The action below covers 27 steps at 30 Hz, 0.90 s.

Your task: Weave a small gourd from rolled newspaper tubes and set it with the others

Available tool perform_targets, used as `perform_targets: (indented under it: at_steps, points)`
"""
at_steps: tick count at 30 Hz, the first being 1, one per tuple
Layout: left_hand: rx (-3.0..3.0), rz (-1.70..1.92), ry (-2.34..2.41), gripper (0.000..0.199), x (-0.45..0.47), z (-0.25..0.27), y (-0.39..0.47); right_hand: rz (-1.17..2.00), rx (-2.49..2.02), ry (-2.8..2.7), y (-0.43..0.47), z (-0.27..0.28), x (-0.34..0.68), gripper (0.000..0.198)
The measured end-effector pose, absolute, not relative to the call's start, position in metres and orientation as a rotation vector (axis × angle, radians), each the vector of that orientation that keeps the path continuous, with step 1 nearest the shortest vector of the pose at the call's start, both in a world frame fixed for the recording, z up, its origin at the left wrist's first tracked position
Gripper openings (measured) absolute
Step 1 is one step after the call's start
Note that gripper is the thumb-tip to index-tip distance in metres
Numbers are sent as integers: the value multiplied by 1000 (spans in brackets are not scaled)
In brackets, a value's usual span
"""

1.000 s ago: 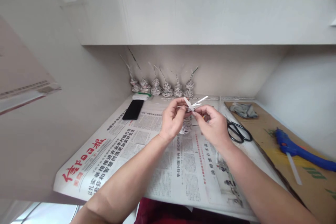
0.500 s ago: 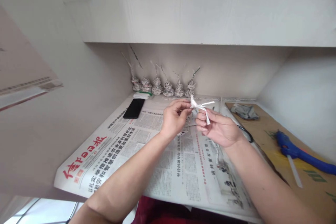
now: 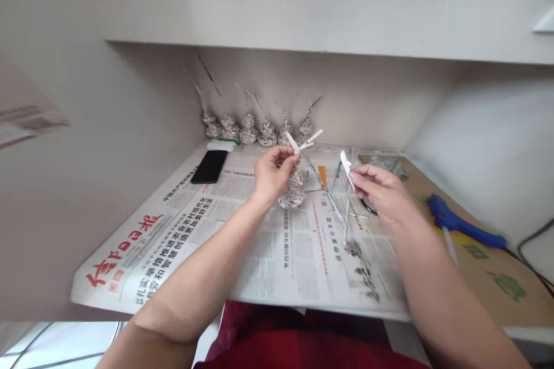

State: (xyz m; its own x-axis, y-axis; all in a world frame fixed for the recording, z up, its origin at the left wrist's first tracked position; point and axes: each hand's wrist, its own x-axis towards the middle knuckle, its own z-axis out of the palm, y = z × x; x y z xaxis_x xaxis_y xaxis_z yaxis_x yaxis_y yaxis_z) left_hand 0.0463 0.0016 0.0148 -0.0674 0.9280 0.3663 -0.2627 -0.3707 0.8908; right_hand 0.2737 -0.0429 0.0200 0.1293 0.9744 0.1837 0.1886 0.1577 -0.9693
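Note:
My left hand pinches a bundle of white paper strips whose ends fan out above the fingertips. A short white paper piece sits between the thumb and fingers of my right hand, apart from the left. Under my left hand stands a gourd shape coiled from newspaper, its top partly hidden by the fingers. Thin rolled newspaper sticks run across the table between my hands.
Several coiled newspaper gourds line the back wall. A black phone lies on the spread newspaper at left. On the cardboard at right rest a blue glue gun and a crumpled grey wad. An overhanging panel spans above.
My hands have moved apart, the right one going rightward with a white paper piece. The strips remain in the left, and the coiled gourd beneath shows more. The camera view has shifted.

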Motion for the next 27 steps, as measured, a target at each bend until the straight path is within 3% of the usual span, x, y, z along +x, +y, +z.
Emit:
perform_targets:
  at_steps: [12,20,27]
  points:
    - [1438,1655,860,10,45,14,-2,497,-1881,-1710,-42,-16,268,6]
    - [1434,1631,846,9,46,16,-3,390,-1852,-1679,-40,-21,266,3]
    - [1451,1631,840,11,46,15,-4,299,-1857,-1496,-30,-25,286,16]
